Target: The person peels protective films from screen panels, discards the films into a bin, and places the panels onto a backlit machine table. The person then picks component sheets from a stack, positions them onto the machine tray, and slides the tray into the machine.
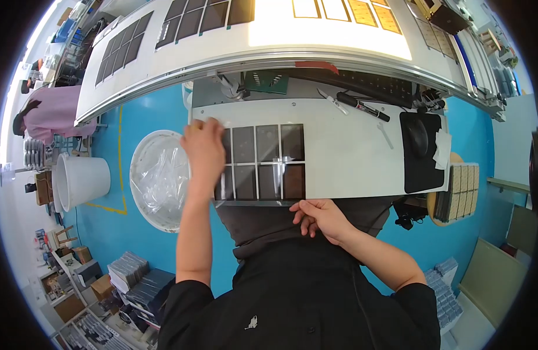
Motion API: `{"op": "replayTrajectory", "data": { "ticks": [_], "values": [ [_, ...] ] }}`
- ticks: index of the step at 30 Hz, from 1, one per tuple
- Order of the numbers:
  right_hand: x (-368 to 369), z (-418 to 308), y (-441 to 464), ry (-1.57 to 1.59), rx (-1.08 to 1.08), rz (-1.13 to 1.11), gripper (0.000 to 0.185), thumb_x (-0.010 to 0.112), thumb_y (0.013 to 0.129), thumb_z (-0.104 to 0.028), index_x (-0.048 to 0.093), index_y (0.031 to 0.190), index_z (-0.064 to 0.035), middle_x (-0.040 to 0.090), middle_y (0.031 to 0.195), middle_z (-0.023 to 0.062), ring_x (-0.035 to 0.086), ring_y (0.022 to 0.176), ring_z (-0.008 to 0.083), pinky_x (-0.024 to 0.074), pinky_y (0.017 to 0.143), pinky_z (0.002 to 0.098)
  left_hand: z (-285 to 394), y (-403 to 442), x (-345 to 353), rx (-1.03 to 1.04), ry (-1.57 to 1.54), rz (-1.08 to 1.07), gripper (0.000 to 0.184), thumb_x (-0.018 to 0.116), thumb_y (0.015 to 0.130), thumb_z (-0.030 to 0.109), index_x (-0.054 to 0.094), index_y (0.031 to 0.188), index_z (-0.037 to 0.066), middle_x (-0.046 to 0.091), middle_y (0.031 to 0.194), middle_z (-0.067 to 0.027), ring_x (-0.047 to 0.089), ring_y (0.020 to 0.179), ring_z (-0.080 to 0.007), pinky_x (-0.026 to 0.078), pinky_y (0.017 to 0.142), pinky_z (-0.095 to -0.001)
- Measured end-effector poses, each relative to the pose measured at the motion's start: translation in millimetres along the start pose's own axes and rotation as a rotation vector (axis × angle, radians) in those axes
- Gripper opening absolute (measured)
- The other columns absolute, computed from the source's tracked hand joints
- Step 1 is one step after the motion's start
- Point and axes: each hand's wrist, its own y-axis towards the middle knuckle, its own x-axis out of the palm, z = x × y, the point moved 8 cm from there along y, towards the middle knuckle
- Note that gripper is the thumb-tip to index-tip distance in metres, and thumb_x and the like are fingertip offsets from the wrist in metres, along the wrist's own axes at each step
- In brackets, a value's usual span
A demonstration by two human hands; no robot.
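Note:
A flat panel of dark rectangles divided by pale lines lies near the front of the white work board. My left hand is over the panel's left edge, its fingers bent and smeared by motion; whether anything is between them I cannot make out. At the panel's front right corner is my right hand, with loosely curled fingers spaced apart and the fingertips close to the edge. Nothing shows clearly in its grasp. A clear strip shows along the panel's front edge.
A white bucket holding crumpled clear film stands left of the board. Behind the panel lie a craft knife and a black marker. A mouse rests on a black mat at right. A metal-edged bench crosses the back.

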Motion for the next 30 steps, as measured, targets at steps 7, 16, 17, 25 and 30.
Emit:
{"op": "replayTrajectory", "data": {
  "ticks": [7,16,17,25,30],
  "values": [
    [-3,1,-1,0.026,-0.011,-0.001,0.039,0.054,0.113,-0.033,0.070,0.124,-0.0002,0.072,0.095,0.0067,0.068,0.069,0.0129,0.0503,0.057,0.0258,-208,41,-13,-0.290,-0.316,0.325,0.011,0.061,0.104,0.013,0.066,0.100,0.004,0.070,0.099,-0.0145,0.066,0.091,-0.0335,0.052,0.078,-0.0475],
    [0,-6,-3,0.022,-0.009,-0.009,0.035,0.053,0.114,-0.028,0.072,0.120,0.0004,0.074,0.094,0.0089,0.070,0.071,0.0143,0.0525,0.058,0.0257,-326,-21,-171,-0.562,-0.520,0.848,0.023,0.052,0.111,0.014,0.060,0.111,-0.006,0.074,0.115,-0.0217,0.076,0.092,-0.0264,0.063,0.078,-0.0360],
    [2,-9,-5,-0.004,-0.010,-0.017,0.034,0.054,0.113,-0.028,0.072,0.119,0.0005,0.074,0.094,0.0093,0.071,0.072,0.0147,0.0531,0.060,0.0259,-292,-23,-198,-0.469,-0.417,0.894,0.023,0.052,0.111,0.014,0.061,0.113,-0.006,0.074,0.117,-0.0204,0.076,0.093,-0.0254,0.062,0.079,-0.0351],
    [14,-35,-14,-0.264,-0.005,-0.098,0.031,0.057,0.110,-0.024,0.072,0.111,0.0029,0.076,0.099,0.0132,0.074,0.081,0.0182,0.0576,0.068,0.0281,-321,-59,-109,-0.248,0.169,0.353,0.021,0.056,0.106,0.015,0.065,0.117,0.000,0.068,0.126,-0.0242,0.063,0.115,-0.0447,0.049,0.099,-0.0486],
    [14,-46,-17,-0.348,-0.032,-0.082,0.025,0.058,0.109,-0.018,0.068,0.106,0.0042,0.076,0.103,0.0157,0.075,0.084,0.0202,0.0603,0.069,0.0310,-441,-210,112,-0.880,-0.587,-0.189,0.027,0.066,0.091,0.023,0.072,0.107,0.002,0.070,0.136,-0.0208,0.064,0.126,-0.0331,0.049,0.099,-0.0426]
  ]
}}
